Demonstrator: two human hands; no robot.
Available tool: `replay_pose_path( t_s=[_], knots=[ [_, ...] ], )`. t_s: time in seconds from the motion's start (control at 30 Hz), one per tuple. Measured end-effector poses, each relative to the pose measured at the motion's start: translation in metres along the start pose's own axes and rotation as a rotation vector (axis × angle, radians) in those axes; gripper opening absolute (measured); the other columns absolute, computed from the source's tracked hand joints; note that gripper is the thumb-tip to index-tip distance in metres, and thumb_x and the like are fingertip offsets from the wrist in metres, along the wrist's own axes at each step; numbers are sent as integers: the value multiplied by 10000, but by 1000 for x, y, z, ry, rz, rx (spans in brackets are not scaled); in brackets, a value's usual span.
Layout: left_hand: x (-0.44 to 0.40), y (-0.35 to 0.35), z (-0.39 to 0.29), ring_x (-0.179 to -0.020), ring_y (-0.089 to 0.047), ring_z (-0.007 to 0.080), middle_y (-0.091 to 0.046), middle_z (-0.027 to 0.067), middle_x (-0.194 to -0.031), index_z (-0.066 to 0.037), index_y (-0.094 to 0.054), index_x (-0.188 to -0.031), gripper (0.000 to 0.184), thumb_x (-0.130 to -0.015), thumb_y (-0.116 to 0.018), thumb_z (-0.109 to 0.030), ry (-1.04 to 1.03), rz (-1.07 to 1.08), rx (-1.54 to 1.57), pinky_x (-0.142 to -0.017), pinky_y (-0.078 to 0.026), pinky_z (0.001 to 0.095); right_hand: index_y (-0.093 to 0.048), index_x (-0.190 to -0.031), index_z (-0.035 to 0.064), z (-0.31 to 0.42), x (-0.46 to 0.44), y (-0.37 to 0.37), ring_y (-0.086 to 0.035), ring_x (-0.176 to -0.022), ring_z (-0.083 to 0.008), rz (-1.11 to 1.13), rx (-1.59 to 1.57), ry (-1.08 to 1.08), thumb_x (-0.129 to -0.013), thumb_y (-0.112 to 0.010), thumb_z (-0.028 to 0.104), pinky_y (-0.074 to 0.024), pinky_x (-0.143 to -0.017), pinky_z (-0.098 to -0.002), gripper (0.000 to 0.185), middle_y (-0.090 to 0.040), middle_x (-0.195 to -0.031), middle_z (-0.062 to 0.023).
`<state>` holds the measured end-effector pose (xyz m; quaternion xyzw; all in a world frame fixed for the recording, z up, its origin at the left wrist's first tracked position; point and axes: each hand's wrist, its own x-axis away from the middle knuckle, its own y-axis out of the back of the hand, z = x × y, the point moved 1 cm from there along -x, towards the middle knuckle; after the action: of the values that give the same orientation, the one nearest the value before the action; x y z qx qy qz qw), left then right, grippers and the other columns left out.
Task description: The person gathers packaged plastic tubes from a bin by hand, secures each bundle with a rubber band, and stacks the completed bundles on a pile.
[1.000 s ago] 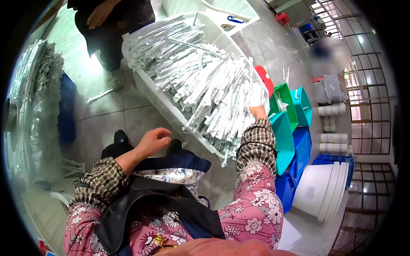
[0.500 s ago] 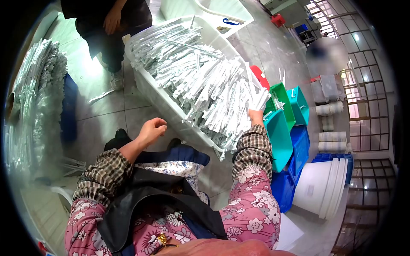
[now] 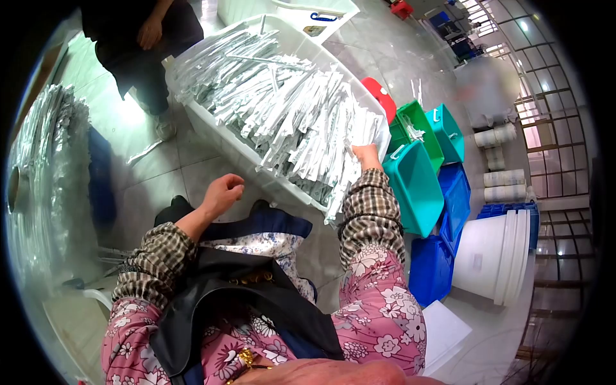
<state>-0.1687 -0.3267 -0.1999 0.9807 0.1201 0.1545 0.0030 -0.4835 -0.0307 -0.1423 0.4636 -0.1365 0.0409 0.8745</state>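
Note:
A long translucent white tub (image 3: 240,151) is heaped with thin white strips (image 3: 282,109), like paper-wrapped sticks; their exact kind is unclear. At its near right end, my right hand (image 3: 367,156) is closed around a bunch of these strips, its fingertips partly hidden among them. My left hand (image 3: 221,194) hovers in front of the tub's near side, apart from it. Its fingers are curled in, and nothing shows in them.
Right of the tub stand a teal bin (image 3: 416,189), a green bin (image 3: 420,135) holding some strips, a red lid (image 3: 378,99), blue bins (image 3: 433,269) and white buckets (image 3: 484,256). Clear-wrapped bundles (image 3: 51,179) stand left. Another person's hand (image 3: 150,32) is beyond the tub.
The view has shifted, so the tub sits further left. My right hand has lowered its bunch of strips toward the heap. My left hand stays curled in nearly the same place.

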Motion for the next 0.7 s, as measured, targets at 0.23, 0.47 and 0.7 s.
replay_pose_path(
  t_s=[0.23,0.47,0.7],
  knots=[
    [6,1,1,-682,-597,121,-645,69,-807,34,-592,-1032,258,-845,-592,-143,19,-41,31,-626,-484,270,-579,-1090,-142,-20,2,-1,-647,-846,-249,71,-172,25,-671,-770,288,-505,-712,-369,630,-657,-1005,-190],
    [27,-28,-47,-695,-602,128,-649,61,-789,-25,-635,-979,203,-824,-638,-155,-294,-82,-157,-658,-498,271,-606,-1061,-110,-48,22,15,-647,-745,-244,-76,-627,111,-697,-697,137,-509,-654,-374,450,-669,-910,-146],
    [-2,-105,-140,-1127,-557,295,-547,264,-1216,50,-259,-1409,963,-736,-753,-431,-227,403,-78,-938,-451,356,-579,-1082,-46,19,60,60,-614,-697,-205,70,-939,305,-661,-672,73,-503,-634,-332,447,-640,-894,-97]
  ],
)
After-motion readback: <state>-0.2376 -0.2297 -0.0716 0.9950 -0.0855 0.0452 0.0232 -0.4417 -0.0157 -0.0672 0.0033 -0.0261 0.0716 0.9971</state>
